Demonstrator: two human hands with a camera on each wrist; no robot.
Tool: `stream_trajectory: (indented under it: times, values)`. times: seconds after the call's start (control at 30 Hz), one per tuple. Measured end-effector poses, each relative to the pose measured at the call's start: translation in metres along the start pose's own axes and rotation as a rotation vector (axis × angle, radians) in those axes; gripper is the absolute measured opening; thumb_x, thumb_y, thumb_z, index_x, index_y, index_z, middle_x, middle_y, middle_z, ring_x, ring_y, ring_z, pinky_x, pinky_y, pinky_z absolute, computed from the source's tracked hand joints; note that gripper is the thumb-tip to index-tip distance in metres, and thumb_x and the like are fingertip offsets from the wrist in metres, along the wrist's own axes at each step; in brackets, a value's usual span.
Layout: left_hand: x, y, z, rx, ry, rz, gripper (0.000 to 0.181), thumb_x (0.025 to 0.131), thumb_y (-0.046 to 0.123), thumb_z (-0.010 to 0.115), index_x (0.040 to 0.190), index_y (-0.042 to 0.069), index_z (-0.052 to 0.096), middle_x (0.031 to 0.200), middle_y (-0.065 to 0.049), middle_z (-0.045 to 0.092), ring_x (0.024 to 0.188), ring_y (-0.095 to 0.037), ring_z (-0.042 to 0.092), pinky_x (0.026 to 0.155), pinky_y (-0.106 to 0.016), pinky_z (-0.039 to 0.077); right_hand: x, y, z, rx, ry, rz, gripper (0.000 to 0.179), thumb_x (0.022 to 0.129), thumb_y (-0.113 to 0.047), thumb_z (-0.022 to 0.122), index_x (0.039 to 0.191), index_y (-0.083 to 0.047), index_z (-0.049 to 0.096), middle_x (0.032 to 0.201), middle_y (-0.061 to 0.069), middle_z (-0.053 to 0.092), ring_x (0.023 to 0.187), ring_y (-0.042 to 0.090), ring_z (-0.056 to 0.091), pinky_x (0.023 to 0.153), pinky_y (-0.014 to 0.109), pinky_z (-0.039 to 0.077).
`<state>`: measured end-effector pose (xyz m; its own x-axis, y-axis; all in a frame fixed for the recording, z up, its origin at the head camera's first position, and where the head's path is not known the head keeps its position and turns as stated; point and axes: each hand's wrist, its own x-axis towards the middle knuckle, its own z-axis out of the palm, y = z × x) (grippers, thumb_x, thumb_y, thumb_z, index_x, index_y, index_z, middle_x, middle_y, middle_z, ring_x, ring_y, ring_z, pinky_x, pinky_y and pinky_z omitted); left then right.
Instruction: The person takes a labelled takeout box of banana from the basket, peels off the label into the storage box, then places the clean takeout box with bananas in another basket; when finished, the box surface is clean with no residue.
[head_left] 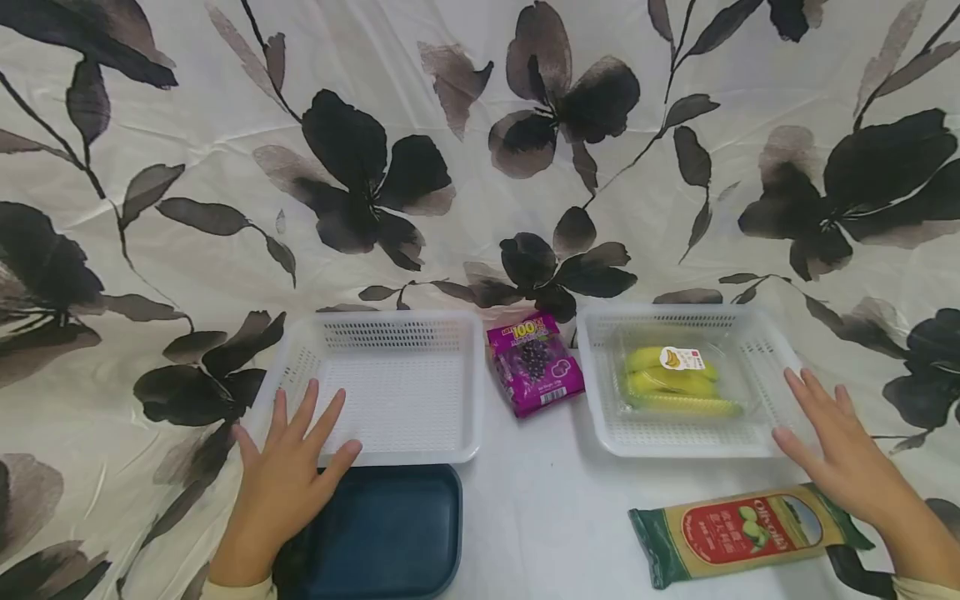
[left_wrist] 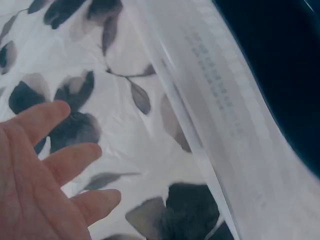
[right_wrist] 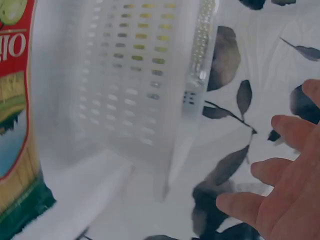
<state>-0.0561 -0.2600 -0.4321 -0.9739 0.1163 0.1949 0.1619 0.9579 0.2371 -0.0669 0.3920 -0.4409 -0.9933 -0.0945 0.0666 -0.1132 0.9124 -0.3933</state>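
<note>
My left hand spreads its fingers over the near left corner of a white perforated basket with nothing inside, and over part of a dark blue tray. With fingers extended, my right hand is beside the right edge of a second white basket. That basket holds a clear plastic box of yellow bananas with a label on top. Below the right hand lies a pack of pasta with green ends and a red label. Neither hand holds anything.
Between the two baskets lies a purple bag with grapes pictured on it. A white cloth with dark flowers covers the surface and the area behind. A black curved strip shows under the pasta pack's right end.
</note>
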Motion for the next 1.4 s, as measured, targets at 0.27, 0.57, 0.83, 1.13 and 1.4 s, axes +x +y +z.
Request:
stream_trajectory:
  times: [0.27, 0.57, 0.83, 1.13, 1.4]
  values:
    - [0.019, 0.051, 0.016, -0.200, 0.111, 0.001, 0.054, 0.106, 0.042, 0.051, 0.151, 0.013, 0.051, 0.161, -0.016, 0.042, 0.150, -0.047, 0.032, 0.111, -0.083, 0.016, 0.022, 0.008, 0.002, 0.120, -0.020, 0.058, 0.080, 0.106, -0.039, 0.049, 0.165, -0.015, 0.002, 0.165, 0.034, 0.010, 0.145, 0.065, 0.015, 0.104, 0.085, 0.019]
    - [0.046, 0.119, 0.049, -0.509, 0.102, 0.053, 0.048, 0.107, 0.038, 0.052, 0.145, 0.010, 0.058, 0.155, -0.012, 0.051, 0.144, -0.034, 0.048, 0.115, -0.057, 0.040, 0.050, 0.009, -0.004, 0.315, -0.239, 0.257, 0.081, 0.109, -0.051, 0.034, 0.162, -0.011, -0.012, 0.162, 0.041, 0.005, 0.136, 0.071, 0.023, 0.097, 0.079, 0.038]
    - [0.072, 0.172, 0.078, -0.804, -0.041, 0.008, 0.052, 0.109, 0.044, 0.043, 0.143, 0.008, 0.059, 0.151, -0.013, 0.055, 0.140, -0.031, 0.053, 0.107, -0.048, 0.051, 0.066, 0.013, 0.004, 0.547, -0.349, 0.380, 0.085, 0.108, -0.057, 0.029, 0.160, -0.008, -0.017, 0.160, 0.044, 0.000, 0.139, 0.072, 0.015, 0.100, 0.073, 0.044]
    - [0.078, 0.230, 0.120, -1.143, -0.297, -0.160, 0.054, 0.108, 0.041, 0.049, 0.152, 0.011, 0.048, 0.149, -0.016, 0.056, 0.125, -0.033, 0.065, 0.089, -0.037, 0.062, 0.085, 0.017, 0.010, 0.733, -0.392, 0.563, 0.092, 0.105, -0.059, 0.038, 0.158, -0.017, -0.023, 0.162, 0.037, -0.019, 0.143, 0.070, 0.007, 0.091, 0.059, 0.058]
    - [0.081, 0.258, 0.152, -1.408, -0.356, -0.317, 0.053, 0.105, 0.033, 0.058, 0.154, 0.019, 0.045, 0.155, -0.012, 0.048, 0.137, -0.036, 0.054, 0.089, -0.042, 0.062, 0.094, 0.020, 0.013, 0.858, -0.410, 0.645, 0.092, 0.106, -0.046, 0.049, 0.158, -0.027, -0.024, 0.161, 0.033, -0.026, 0.146, 0.068, 0.001, 0.090, 0.058, 0.059]
